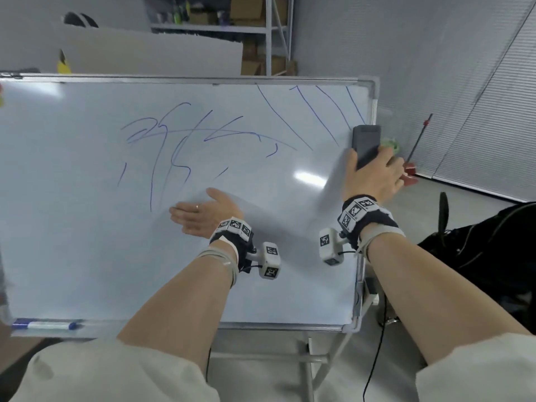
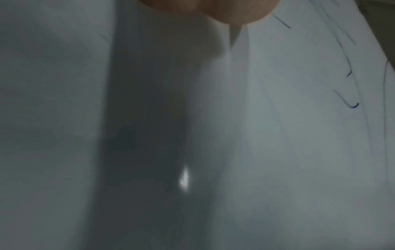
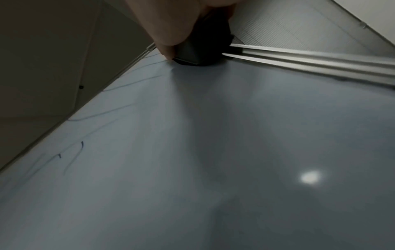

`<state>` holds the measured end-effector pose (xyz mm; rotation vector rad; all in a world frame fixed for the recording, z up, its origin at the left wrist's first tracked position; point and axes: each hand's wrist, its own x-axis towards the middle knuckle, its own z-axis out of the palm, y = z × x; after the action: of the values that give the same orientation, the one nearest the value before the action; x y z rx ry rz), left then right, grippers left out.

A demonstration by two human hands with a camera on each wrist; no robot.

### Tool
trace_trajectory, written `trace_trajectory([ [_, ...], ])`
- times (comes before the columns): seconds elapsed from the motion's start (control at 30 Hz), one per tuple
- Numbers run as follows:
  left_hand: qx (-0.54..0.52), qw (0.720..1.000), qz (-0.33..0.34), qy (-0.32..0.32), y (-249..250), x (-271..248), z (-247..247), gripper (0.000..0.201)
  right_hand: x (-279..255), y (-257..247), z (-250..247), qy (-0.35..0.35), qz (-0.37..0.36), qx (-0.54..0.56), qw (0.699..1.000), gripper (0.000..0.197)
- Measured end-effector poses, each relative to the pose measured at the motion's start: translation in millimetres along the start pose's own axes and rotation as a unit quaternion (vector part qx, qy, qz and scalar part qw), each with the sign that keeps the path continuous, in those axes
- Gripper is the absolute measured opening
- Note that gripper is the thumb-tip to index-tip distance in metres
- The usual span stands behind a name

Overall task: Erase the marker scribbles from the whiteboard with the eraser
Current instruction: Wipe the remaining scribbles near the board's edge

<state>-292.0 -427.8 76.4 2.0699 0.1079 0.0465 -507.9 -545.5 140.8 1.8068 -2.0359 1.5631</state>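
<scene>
The whiteboard stands on a metal frame in front of me. Blue marker scribbles cover its upper middle, and several long blue strokes run down from the top right corner. My right hand grips a dark grey eraser pressed against the board at its right edge, just below those strokes. The right wrist view shows the eraser against the board beside the frame rail. My left hand lies flat on the board, fingers straight, below the scribbles.
A blue marker lies on the tray at the board's bottom left. A black bag sits to the right of the board. Shelves with cardboard boxes stand behind. A red object lies on the floor beyond the right hand.
</scene>
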Motion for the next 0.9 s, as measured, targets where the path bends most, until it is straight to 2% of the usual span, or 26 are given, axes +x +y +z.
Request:
trace_trajectory([
  [0.23,-0.038,0.998,-0.042,0.011,23.3,-0.3,2.1,0.080,19.3,-23.0,2.5,0.019,0.010,0.014,1.000,0.055],
  [0.37,-0.035,0.999,-0.001,0.005,44.7,-10.1,-0.2,0.080,27.9,-30.6,6.4,0.028,0.007,0.024,0.999,0.053],
  [0.47,-0.042,0.998,0.029,-0.024,67.0,-21.8,2.7,0.086,40.9,-35.1,7.1,0.026,-0.009,0.017,0.999,0.053],
  [0.63,-0.035,0.998,0.049,-0.037,66.6,-19.8,9.6,0.098,50.4,-42.9,13.9,0.028,-0.020,0.013,0.999,0.054],
  [0.77,-0.046,0.998,0.048,-0.018,62.8,-20.2,8.6,0.094,42.0,-62.2,17.3,0.015,-0.080,0.029,0.996,0.056],
  [0.9,-0.052,0.998,0.034,-0.005,65.0,-16.5,5.8,0.089,27.2,-92.5,21.8,-0.027,-0.165,0.094,0.981,0.054],
])
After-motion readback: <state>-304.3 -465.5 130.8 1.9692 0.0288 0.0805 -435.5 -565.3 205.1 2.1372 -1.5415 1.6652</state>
